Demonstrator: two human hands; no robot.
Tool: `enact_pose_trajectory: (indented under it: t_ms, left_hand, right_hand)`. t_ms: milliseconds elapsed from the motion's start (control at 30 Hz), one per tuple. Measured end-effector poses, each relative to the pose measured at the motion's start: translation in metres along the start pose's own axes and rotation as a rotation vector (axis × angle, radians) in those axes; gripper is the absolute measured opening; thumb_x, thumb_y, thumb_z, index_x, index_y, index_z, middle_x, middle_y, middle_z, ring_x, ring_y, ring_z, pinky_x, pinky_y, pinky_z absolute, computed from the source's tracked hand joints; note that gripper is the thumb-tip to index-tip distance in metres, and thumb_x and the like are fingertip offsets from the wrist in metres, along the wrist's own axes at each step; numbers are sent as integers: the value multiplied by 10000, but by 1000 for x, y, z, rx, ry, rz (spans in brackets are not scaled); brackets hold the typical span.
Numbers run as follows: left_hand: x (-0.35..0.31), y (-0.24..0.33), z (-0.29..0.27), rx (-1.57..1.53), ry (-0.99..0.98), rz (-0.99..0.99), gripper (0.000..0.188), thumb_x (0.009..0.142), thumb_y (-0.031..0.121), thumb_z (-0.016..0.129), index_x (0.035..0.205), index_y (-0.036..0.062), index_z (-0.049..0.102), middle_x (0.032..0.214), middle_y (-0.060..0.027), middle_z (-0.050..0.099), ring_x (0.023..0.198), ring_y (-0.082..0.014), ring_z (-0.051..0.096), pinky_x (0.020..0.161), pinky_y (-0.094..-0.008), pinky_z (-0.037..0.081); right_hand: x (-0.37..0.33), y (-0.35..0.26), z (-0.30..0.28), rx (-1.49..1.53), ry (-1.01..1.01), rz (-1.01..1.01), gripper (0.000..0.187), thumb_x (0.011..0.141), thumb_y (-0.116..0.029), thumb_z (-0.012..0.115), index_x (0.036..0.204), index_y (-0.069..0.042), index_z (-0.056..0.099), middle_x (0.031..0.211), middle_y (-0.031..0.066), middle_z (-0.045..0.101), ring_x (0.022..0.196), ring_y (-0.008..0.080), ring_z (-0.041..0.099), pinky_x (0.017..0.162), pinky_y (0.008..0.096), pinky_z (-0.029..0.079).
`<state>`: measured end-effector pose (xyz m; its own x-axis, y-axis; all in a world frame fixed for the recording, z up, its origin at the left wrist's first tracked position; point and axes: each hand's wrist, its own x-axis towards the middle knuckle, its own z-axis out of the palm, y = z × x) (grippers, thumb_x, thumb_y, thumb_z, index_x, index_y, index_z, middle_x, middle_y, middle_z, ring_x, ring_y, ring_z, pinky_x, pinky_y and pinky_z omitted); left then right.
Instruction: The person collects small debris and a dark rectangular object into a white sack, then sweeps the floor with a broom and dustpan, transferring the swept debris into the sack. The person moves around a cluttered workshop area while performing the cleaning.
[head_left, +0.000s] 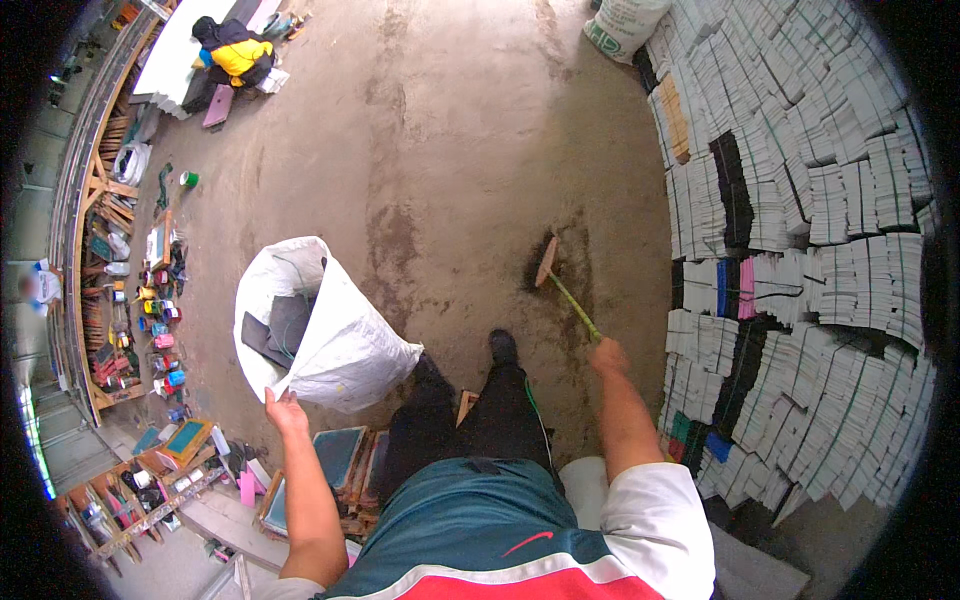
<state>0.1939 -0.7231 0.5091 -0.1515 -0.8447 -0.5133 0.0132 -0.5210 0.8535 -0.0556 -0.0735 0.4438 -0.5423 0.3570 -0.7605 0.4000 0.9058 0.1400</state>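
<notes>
My left hand point(287, 410) is closed on the rim of a large white woven sack point(350, 345). The sack stands gaping on the floor at my left, and dark grey flat pieces point(290, 322) show inside it. In my right hand point(608, 356) is the yellow-green handle of a broom point(574, 305), with my fingers wrapped round it. The broom's reddish-brown head point(546, 262) rests on the floor ahead and to the right, its dark bristles against a dark patch of dirt.
Strapped stacks of white sheets point(800, 200) line the right side. Paint pots point(160, 320) and wooden frames point(185, 440) crowd the left. A full white sack point(625, 28) stands far right; a black and yellow bundle point(238, 55) lies far left. Concrete floor point(480, 150) stretches ahead.
</notes>
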Motion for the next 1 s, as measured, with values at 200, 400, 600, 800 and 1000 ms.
enact_pose_trajectory:
  t_ms: [200, 400, 600, 800, 1000]
  left_hand:
    - [-36, -17, 19, -21, -5, -5, 480, 1011, 382, 496, 1315, 11, 469, 1254, -124, 563, 1187, -250, 501, 1118, -473, 266]
    - [-67, -50, 54, -14, -25, -24, 467, 1005, 384, 511, 1308, 29, 476, 1231, -117, 569, 1168, -244, 510, 1109, -497, 282]
    - [-73, -72, 85, -35, -76, -75, 442, 1008, 377, 508, 1299, 46, 483, 1210, -112, 573, 1137, -239, 525, 1130, -518, 262]
    - [-90, -75, 117, -28, -93, -82, 428, 1014, 368, 504, 1309, 59, 474, 1200, -93, 580, 1101, -230, 543, 1138, -541, 255]
    - [-92, -78, 129, -15, -133, -79, 426, 1012, 362, 516, 1307, 59, 461, 1170, -84, 577, 1040, -216, 550, 1089, -517, 314]
  right_hand:
    - [1, 57, -28, -61, 3, -41, 365, 916, -168, 570, 1275, -128, 625, 1211, 123, 666, 1092, 336, 649, 896, 489, 545]
    - [28, 115, 8, -109, -70, -145, 507, 933, -80, 531, 1429, -178, 504, 1216, 137, 658, 1062, 326, 655, 891, 488, 550]
    - [45, 118, 23, -92, -93, -62, 572, 930, -136, 577, 1479, -236, 451, 1209, 141, 649, 1069, 285, 645, 904, 462, 544]
    - [43, 207, 19, -47, 25, -62, 532, 864, -193, 658, 1387, -193, 558, 1019, 131, 716, 938, 317, 701, 763, 468, 582]
    - [24, 229, 16, -161, 249, 55, 209, 872, -128, 610, 1025, -79, 742, 916, 140, 723, 852, 337, 711, 715, 443, 582]
